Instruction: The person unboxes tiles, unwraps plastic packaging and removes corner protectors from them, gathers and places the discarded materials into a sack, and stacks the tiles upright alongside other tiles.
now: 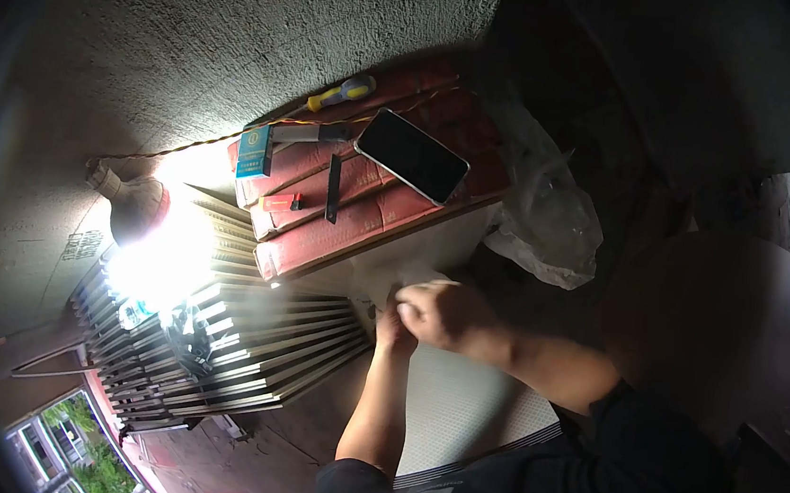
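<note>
My left hand [394, 329] and my right hand [445, 316] come together in the middle of the view, above the near edge of a pale, dotted panel [447, 394]. My right hand is closed like a fist and slightly blurred; what it holds, if anything, I cannot make out. It partly covers my left hand, whose fingers are hidden. To the left, close to my left hand, lies a stack of long pale slats [309, 352] with dark gaps between them. Behind both hands is a red-covered stack [359, 224].
On the red stack lie a smartphone [412, 156], a blue box [254, 152], a red lighter [278, 202], a dark blade [333, 188] and a screwdriver [343, 92]. A plastic bag [550, 219] hangs at its right. A glaring bulb [161, 257] hangs by the wall.
</note>
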Available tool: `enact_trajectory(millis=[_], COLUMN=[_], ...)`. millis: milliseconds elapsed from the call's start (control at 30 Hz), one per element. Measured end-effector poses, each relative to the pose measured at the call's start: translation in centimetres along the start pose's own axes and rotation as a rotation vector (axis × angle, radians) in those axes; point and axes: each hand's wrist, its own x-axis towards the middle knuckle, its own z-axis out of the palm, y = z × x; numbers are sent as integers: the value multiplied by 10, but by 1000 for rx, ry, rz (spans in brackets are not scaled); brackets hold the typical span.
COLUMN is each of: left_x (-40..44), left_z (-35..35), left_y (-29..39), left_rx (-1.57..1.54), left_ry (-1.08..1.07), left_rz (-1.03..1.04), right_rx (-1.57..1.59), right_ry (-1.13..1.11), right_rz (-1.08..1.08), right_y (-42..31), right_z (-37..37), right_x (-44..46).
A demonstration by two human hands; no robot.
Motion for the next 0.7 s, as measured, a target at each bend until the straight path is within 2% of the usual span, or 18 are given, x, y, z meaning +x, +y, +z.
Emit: enact_trajectory(millis=[67,100,133,200,233,267,333,433,467,567,600,667,700], left_x=[0,-12,-32,-72,-78,-88,-101,-127,-142,-181,-191,-212,-222], left_z=[-39,-25,-1,51,26,12,-5,-15,-13,-17,-23,-23,-23], left_y=[-16,-16,-12,-1,-7,-12,-16,-11,-7,6,7,12,12], left_rx=[-17,113,217,399,524,524,794,982,988,967,1079,961,968], left_ry=[-71,33,106,231,386,385,424,446,462,379,371,368,375], left_rz=[-5,2,28,80,-26,-33,-121,-216,-237,-489,-484,-519,-525], right_rx=[-83,-155,-224,-228,-226,-218,-215,-240,-213,-204,-189,-203,-199], right_ry=[-15,-26,-67,8,7,37,69,117,6,-9,-8,63,8], right_rz=[-100,-9,-52,-70,-57,-44,-42,-188,-121,-115,-112,-181,-146], right_y=[0,0,10,12,14,18,23,34,31,35,37,41,39], right_z=[23,28,29,33,36,37,38,35,28,29,32,33,30], right_x=[27,44,58,57,57,62,74,84,83,82,83,82,82])
